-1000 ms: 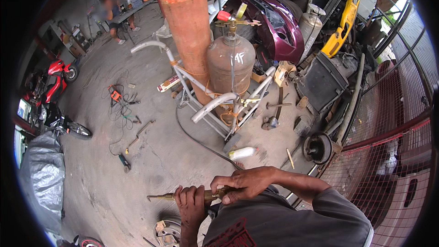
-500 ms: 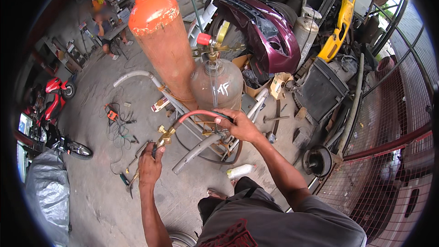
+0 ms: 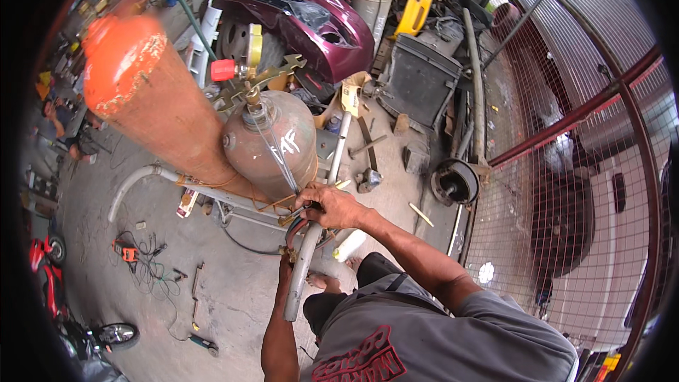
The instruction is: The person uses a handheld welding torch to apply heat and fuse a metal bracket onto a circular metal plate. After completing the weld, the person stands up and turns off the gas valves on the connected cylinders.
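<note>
My right hand [image 3: 331, 206] is closed around the hose [image 3: 296, 230], beside the slanted grey pipe [image 3: 304, 269] of the cylinder cart. Behind that pipe, my left hand [image 3: 284, 266] is mostly hidden. A brass hose fitting [image 3: 286, 250] shows at its fingers, which seem closed on it. Just beyond my hands stands a squat brown gas cylinder [image 3: 272, 148], with a brass valve and a gauge [image 3: 254, 44] on top. A red cap [image 3: 223, 70] is fitted there. To its left leans a taller cylinder [image 3: 159, 110] with an orange top.
A corded orange tool [image 3: 127, 251] and an angle grinder [image 3: 204, 344] lie on the concrete floor at left. A purple bumper [image 3: 297, 25], a yellow bumper [image 3: 419, 0] and a black bin [image 3: 421, 78] fill the back. Wire mesh [image 3: 544, 191] runs along the right.
My view has turned right, so the cylinders now sit further left. Both hands have come closer together by the grey pipe. The left hand has gone behind it, with the brass fitting lower.
</note>
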Demonstrator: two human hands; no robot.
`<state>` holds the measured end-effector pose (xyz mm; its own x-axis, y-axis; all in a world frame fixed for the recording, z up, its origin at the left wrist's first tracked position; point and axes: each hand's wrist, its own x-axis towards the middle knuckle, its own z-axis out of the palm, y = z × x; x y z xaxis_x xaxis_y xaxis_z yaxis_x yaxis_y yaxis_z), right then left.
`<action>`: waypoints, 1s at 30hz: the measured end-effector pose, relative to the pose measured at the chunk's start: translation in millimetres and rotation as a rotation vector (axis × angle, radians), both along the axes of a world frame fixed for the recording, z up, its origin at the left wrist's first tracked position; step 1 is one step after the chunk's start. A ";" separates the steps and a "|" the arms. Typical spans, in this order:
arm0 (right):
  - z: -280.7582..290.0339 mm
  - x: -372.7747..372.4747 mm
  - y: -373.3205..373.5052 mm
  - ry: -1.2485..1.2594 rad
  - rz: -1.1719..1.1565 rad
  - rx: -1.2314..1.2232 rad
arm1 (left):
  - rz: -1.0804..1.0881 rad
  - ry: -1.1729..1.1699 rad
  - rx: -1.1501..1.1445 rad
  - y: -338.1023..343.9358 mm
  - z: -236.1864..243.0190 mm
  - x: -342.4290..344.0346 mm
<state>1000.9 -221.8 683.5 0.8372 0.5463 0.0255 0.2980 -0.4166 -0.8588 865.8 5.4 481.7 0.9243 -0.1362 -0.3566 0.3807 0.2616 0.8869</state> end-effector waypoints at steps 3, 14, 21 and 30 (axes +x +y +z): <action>-11.4 -12.4 3.4 -0.106 -0.092 0.006 | -0.037 -0.095 0.080 -21.7 9.9 12.7; -14.1 -18.0 5.9 -0.218 -0.078 -0.044 | -0.283 0.162 0.792 45.3 -46.9 -70.4; -21.9 -9.9 2.2 -0.192 0.046 -0.030 | 0.094 0.558 0.647 70.9 -32.9 -180.7; -12.1 6.1 -6.2 -0.032 0.234 -0.025 | 0.252 0.565 0.612 46.4 -58.1 -289.2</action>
